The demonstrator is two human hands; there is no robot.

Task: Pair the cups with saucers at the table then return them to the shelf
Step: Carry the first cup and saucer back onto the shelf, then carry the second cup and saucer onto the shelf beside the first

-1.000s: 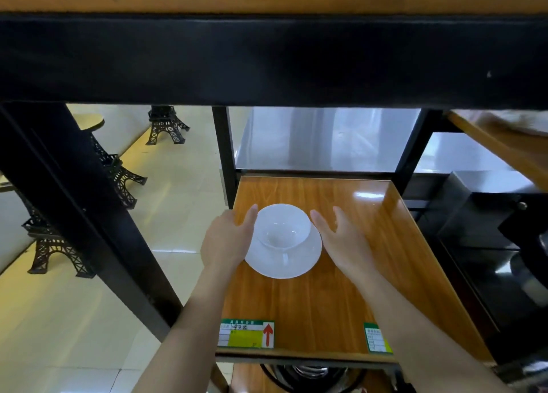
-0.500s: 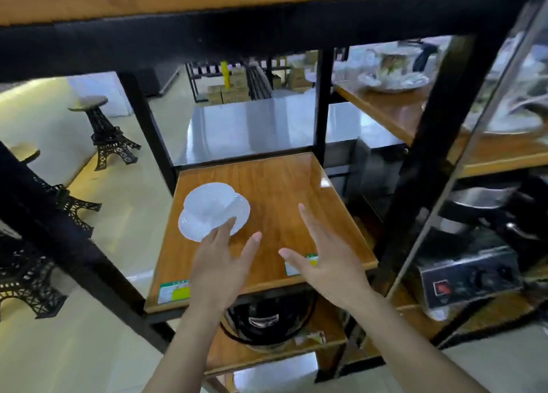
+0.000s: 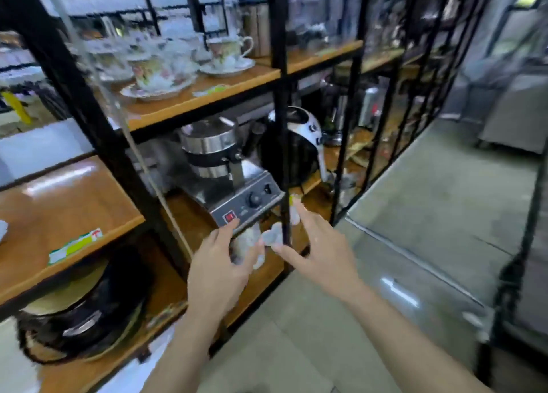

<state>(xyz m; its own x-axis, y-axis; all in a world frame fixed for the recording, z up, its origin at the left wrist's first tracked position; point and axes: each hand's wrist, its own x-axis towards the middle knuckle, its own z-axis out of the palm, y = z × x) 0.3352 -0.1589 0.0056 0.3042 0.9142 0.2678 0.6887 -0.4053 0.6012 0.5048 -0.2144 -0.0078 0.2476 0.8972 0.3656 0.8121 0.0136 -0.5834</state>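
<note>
My left hand (image 3: pixel 219 262) and my right hand (image 3: pixel 318 250) hang in front of the black-framed shelf, both empty with fingers spread. The white cup and saucer (image 3: pixel 2 231) show only as a sliver at the left edge, on the wooden shelf board (image 3: pixel 59 208). On a higher board (image 3: pixel 207 93) stand several floral cups on saucers, one pair (image 3: pixel 228 56) to the right and one (image 3: pixel 155 79) nearer me. The picture is blurred by motion.
A steel appliance with knobs and a red switch (image 3: pixel 237 185) sits just beyond my hands. A black cooker (image 3: pixel 80 312) rests on the lowest board, a black and white kettle-like appliance (image 3: pixel 299 143) further back. A vertical black post (image 3: pixel 281 125) stands between my hands. Tiled floor (image 3: pixel 415 229) lies to the right.
My hands let go of the white cup and saucer and drew back. My view swung right, so that pair slid to the left edge and the floor came into view.
</note>
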